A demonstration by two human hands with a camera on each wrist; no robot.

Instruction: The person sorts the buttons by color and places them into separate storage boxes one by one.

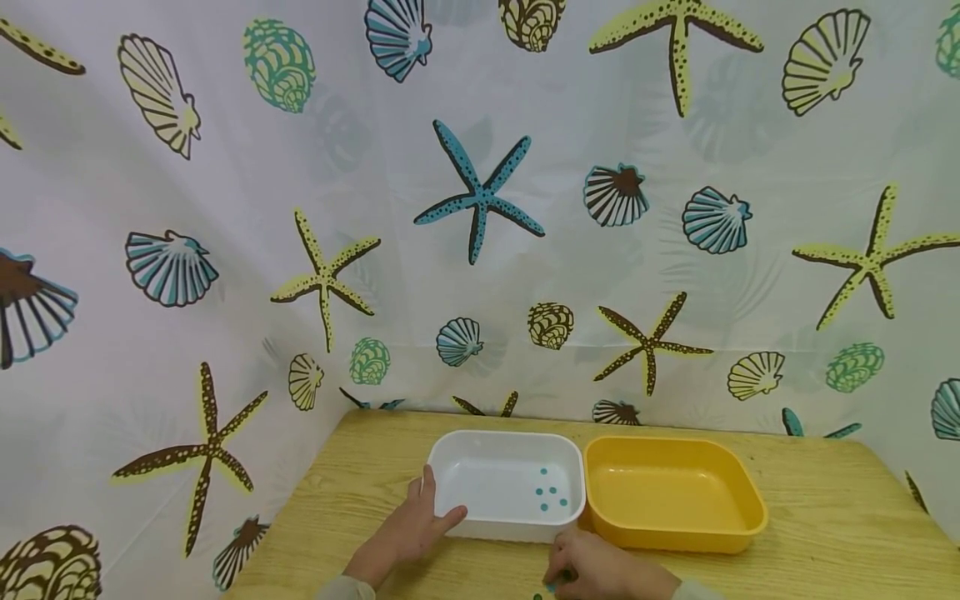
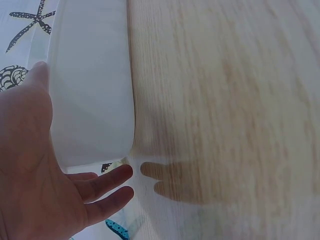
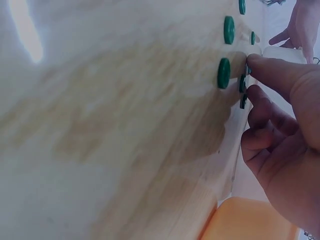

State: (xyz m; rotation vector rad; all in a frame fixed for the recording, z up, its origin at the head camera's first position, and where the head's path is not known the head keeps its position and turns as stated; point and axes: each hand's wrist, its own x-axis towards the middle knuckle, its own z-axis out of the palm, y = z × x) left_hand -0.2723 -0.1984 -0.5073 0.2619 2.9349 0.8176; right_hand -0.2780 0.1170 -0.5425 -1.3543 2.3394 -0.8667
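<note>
My left hand rests at the near left corner of a white plastic tray; its thumb lies on the rim and its fingers stretch along the end, as the left wrist view shows. In the tray's right half lie several small blue discs. On the table in front of the tray, my right hand has its thumb and bent fingers down at a small blue disc, pinching it at the fingertips. Green discs lie around those fingertips in the right wrist view, several of them flat on the wood.
An empty yellow tray stands right against the white one, on its right. Both are on a wood-grain table. A white curtain printed with shells and starfish hangs behind and along the sides.
</note>
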